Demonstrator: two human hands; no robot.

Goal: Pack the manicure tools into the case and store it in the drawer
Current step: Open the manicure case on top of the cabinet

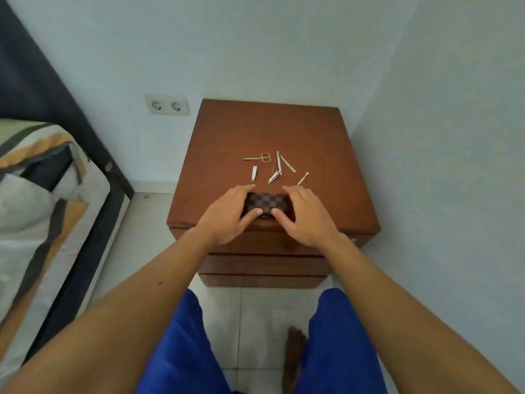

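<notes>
Brown checkered case (pixel 267 201) sits closed at the wooden nightstand's (pixel 326 143) front edge, our left hand (pixel 227 213) and right hand (pixel 306 216) gripping its ends; steel tools (pixel 274 167) beyond it remain unpacked.

Case (pixel 267 204) on nightstand (pixel 221 132) front edge; tools (pixel 275 167) behind.

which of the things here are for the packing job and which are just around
For the job:
checkered case, held by left hand and right hand
scissors
small clippers
larger clippers
thin tools
small stick tool
nightstand with closed drawers

Just around:
bed
wall sockets
</notes>
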